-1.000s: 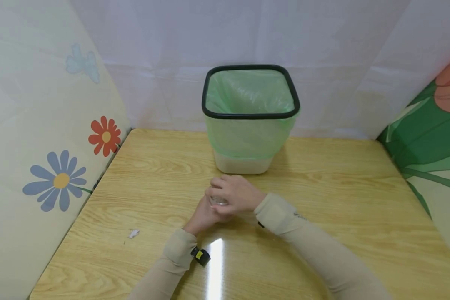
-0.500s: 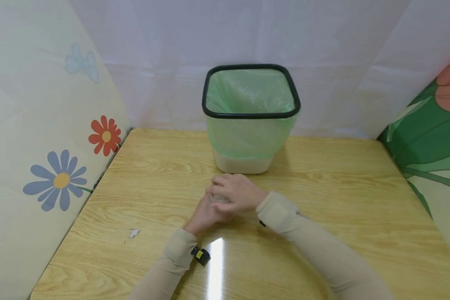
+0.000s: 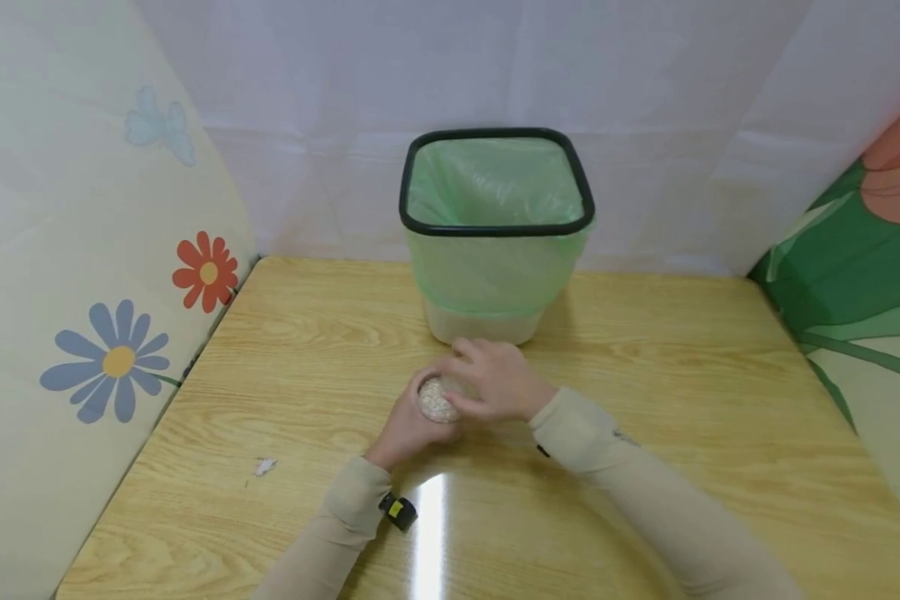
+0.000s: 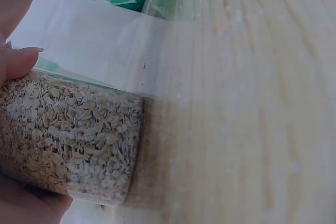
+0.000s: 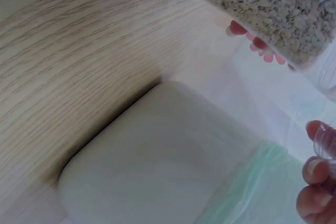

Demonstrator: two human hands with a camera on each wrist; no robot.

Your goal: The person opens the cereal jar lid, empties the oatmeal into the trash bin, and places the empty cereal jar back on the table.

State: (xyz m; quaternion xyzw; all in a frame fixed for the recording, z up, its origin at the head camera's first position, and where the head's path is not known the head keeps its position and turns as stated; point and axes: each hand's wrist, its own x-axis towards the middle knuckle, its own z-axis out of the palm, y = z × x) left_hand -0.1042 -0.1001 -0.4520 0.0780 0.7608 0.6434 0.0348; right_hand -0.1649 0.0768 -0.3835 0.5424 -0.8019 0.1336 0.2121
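A table (image 3: 682, 433) is bearing a bin (image 3: 472, 323). In front, the left hand (image 3: 411, 427) is gripping an upright jar (image 4: 68, 135) with curled fingers; the right hand (image 3: 501, 379) is pinching its clear lid (image 5: 325, 141). Unlidding is looking finished; oats (image 3: 433, 402) are sitting inside.

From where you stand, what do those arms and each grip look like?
The left sleeve and right sleeve are long and beige. A black device with a yellow patch sits by the left sleeve; a dark marking shows on the right sleeve. The left grip and right grip are ungloved hands.
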